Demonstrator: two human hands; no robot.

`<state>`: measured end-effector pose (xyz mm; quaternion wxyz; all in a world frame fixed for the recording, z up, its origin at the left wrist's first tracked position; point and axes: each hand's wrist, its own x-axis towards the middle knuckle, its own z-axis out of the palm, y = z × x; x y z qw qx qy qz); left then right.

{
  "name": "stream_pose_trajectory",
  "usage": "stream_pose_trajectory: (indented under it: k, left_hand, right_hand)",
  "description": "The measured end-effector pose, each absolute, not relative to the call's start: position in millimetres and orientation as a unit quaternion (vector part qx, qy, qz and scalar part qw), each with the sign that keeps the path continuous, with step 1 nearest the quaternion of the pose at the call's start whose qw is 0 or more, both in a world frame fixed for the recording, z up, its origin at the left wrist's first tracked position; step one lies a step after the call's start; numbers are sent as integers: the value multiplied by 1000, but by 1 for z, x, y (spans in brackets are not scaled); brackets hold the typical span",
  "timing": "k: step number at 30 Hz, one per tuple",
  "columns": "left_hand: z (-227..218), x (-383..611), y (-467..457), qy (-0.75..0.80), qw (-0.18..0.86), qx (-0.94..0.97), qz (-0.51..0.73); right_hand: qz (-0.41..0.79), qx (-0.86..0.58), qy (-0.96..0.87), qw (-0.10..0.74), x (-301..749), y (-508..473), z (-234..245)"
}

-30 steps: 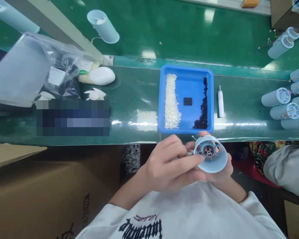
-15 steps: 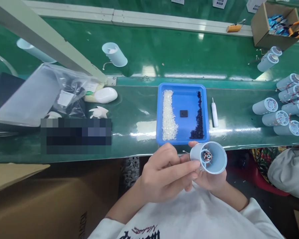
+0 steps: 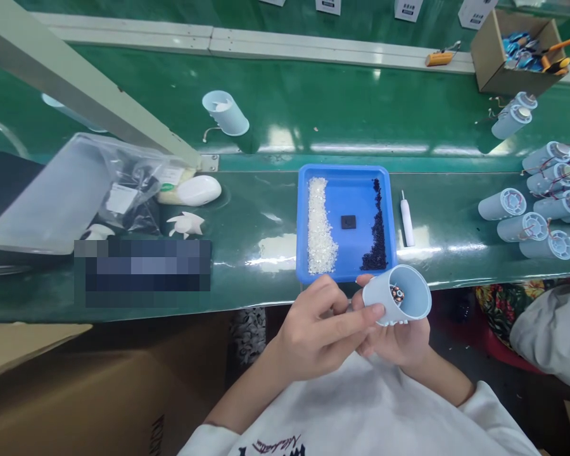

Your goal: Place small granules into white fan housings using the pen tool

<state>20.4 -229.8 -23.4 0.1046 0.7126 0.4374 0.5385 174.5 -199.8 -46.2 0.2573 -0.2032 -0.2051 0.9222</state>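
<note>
A light-blue cylindrical housing [image 3: 415,291] is held tilted over my lap at the bench edge, its open end facing up and right. Inside it shows a small copper-wound motor coil [image 3: 398,294]. My right hand [image 3: 403,345] cradles the housing from below and behind, fingers wrapped round it. My left hand [image 3: 320,329] is at its left side, with the index fingertip pressed on the wall near small bumps. The left thumb and whatever lies beneath those fingers are hidden. Just beyond is a blue tray [image 3: 344,277] with white pieces [image 3: 320,234], black pieces [image 3: 376,244] and a black block [image 3: 348,221].
A white pen-like driver [image 3: 407,221] lies right of the tray. Several similar housings [image 3: 522,227] stand at far right, below a cardboard box [image 3: 498,73]. Left are a white finned part [image 3: 186,223], a white mouse-shaped item [image 3: 199,190] and plastic bags [image 3: 128,196]. Another housing [image 3: 225,114] stands behind.
The housing has tilted slightly, so its coil is less exposed and bumps show along its lower side. Both hands stay on it. The camera view has shifted a little.
</note>
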Motion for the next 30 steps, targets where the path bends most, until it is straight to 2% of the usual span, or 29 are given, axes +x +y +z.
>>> stream_pose_trajectory:
  k: [5,8,13,17,24,30]
  left_hand:
    - [-27,17,-226,453,106,701,540]
    - [-24,16,-225,453,152,674,564]
    - [-17,15,-220,424,394,423,697]
    - [-12,7,-209,401,566,167,701]
    - [-10,-1,-197,364,583,-79,722]
    - [-2,-1,-196,303,640,-46,705]
  right_hand:
    - [925,-201,-194,258,174,-199,-47]
    - [923,-210,-204,250,172,-198,-44]
    - [900,-234,-237,282,169,-192,-39]
    - [881,-228,-272,313,167,-185,-35]
    - [863,-222,-305,337,163,-176,-31]
    - [763,-294,-440,371,168,-166,-24]
